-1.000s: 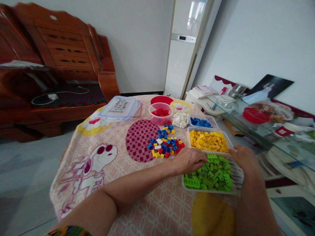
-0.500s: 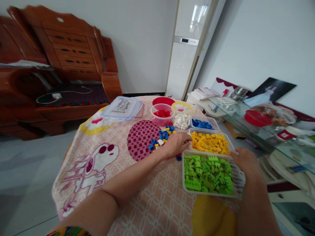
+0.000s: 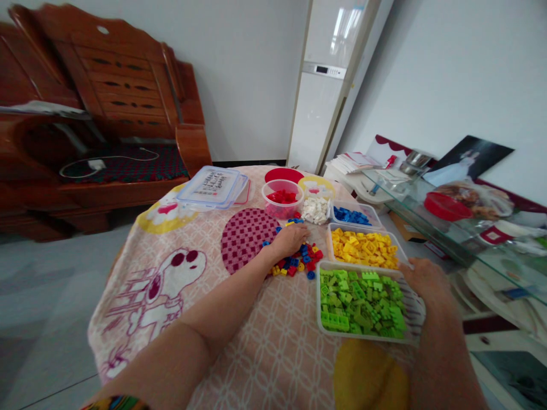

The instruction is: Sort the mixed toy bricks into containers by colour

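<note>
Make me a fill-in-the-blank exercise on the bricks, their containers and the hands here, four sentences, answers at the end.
1. The rectangular container nearest the camera is filled with ____ bricks.
2. The rectangular container just beyond it holds ____ bricks.
3. Inside the round tub, the bricks are all ____.
4. The person's ____ hand is over the pile of mixed bricks.

Missing words: green; yellow; red; left.
</note>
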### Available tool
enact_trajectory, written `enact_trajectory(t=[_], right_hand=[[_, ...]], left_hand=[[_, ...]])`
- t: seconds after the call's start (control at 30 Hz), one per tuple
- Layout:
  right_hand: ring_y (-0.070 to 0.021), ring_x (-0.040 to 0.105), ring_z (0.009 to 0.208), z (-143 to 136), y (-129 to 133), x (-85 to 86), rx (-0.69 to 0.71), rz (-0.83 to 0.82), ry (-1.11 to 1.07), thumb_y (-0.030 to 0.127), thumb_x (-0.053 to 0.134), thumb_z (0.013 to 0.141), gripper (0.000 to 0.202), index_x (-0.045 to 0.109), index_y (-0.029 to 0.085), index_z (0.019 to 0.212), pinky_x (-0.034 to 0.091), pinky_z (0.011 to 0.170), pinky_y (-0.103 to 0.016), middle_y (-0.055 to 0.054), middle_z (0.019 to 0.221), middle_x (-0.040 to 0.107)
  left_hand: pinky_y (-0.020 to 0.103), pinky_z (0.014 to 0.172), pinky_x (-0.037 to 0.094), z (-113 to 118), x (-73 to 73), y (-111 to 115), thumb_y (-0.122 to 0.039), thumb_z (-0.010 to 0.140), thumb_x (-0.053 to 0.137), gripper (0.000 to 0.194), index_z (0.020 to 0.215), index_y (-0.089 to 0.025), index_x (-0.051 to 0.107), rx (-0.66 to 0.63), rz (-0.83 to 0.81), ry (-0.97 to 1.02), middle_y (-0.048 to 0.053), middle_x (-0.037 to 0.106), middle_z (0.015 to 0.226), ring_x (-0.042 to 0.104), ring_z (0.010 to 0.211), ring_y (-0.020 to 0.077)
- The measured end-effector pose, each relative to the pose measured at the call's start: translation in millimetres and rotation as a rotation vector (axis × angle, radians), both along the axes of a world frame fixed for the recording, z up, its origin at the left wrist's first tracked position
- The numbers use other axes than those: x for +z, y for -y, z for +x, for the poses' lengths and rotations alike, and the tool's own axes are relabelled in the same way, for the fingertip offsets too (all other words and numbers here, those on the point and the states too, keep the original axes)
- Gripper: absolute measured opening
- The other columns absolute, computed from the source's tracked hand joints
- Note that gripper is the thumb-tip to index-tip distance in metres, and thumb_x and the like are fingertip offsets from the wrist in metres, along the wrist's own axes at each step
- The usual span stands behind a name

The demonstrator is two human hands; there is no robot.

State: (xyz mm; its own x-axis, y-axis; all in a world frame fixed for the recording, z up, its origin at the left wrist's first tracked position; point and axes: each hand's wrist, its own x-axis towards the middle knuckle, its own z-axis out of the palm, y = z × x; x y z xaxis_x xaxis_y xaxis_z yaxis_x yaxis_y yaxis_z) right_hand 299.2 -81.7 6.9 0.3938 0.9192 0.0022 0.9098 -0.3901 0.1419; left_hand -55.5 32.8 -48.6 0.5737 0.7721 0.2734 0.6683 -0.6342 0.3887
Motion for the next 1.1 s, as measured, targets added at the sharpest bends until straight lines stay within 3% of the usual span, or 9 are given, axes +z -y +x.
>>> enact_trajectory(t=[0.13, 0.27, 0.47, 0.67, 0.97, 1.1], right_hand=[[-0.037, 0.071, 0.112, -0.6, 0.4, 0.1, 0.0, 0.026, 0.004, 0.036, 0.048, 0.092, 0.047, 0.075, 0.01, 0.122, 0.055, 0.096, -0.046, -0.023, 0.116, 0.075], [-0.0359, 0.07, 0.112, 0.3, 0.4, -1.7, -0.011, 0.019, 0.016, 0.036, 0.044, 0.094, 0.049, 0.074, 0.011, 0.123, 0.054, 0.096, -0.045, -0.021, 0.116, 0.076], [-0.0346, 0.068, 0.118, -5.8, 0.1, 4.6, -0.008, -0.041, 0.028, 0.037, 0.038, 0.099, 0.054, 0.072, 0.005, 0.124, 0.051, 0.101, -0.041, -0.025, 0.127, 0.071], [-0.0342, 0.069, 0.115, -7.8, 1.0, 6.9, 0.002, -0.082, 0.035, 0.038, 0.034, 0.102, 0.055, 0.072, 0.004, 0.123, 0.051, 0.099, -0.041, -0.024, 0.125, 0.072], [-0.0359, 0.069, 0.116, -0.6, 0.3, -1.6, 0.007, -0.031, 0.015, 0.038, 0.037, 0.102, 0.054, 0.072, 0.003, 0.125, 0.052, 0.099, -0.043, -0.026, 0.125, 0.072], [-0.0354, 0.07, 0.112, -1.5, -0.1, -1.1, -0.001, -0.012, 0.012, 0.037, 0.04, 0.101, 0.051, 0.074, 0.005, 0.122, 0.053, 0.097, -0.043, -0.024, 0.119, 0.074]], left_hand=[[0.036, 0.104, 0.054, 3.0, 2.4, 0.9, -0.011, 0.094, 0.05, 0.026, 0.1, -0.015, 0.075, 0.013, 0.0, 0.046, 0.012, 0.076, 0.113, 0.069, 0.112, 0.0223], [0.035, 0.106, 0.054, 11.8, 9.2, 8.7, -0.011, 0.093, 0.049, 0.029, 0.102, -0.016, 0.077, -0.019, 0.013, 0.198, 0.01, 0.076, 0.117, 0.069, 0.115, 0.0217], [0.036, 0.112, 0.051, 32.5, 23.1, 39.9, -0.011, 0.096, 0.048, 0.035, 0.12, -0.017, 0.073, -0.267, 0.046, 0.384, 0.012, 0.072, 0.131, 0.065, 0.127, 0.0218], [0.037, 0.115, 0.049, 46.4, 19.1, 59.0, -0.013, 0.097, 0.053, 0.033, 0.126, -0.016, 0.069, -0.43, -0.005, 0.271, 0.015, 0.067, 0.139, 0.062, 0.132, 0.0233], [0.035, 0.113, 0.05, 40.9, 20.0, 53.7, -0.011, 0.097, 0.051, 0.035, 0.125, -0.016, 0.07, -0.44, 0.052, 0.282, 0.016, 0.066, 0.141, 0.062, 0.133, 0.0219], [0.037, 0.111, 0.051, 24.7, 20.4, 30.8, -0.01, 0.093, 0.054, 0.033, 0.119, -0.016, 0.073, -0.247, 0.113, 0.328, 0.013, 0.071, 0.132, 0.065, 0.127, 0.0224]])
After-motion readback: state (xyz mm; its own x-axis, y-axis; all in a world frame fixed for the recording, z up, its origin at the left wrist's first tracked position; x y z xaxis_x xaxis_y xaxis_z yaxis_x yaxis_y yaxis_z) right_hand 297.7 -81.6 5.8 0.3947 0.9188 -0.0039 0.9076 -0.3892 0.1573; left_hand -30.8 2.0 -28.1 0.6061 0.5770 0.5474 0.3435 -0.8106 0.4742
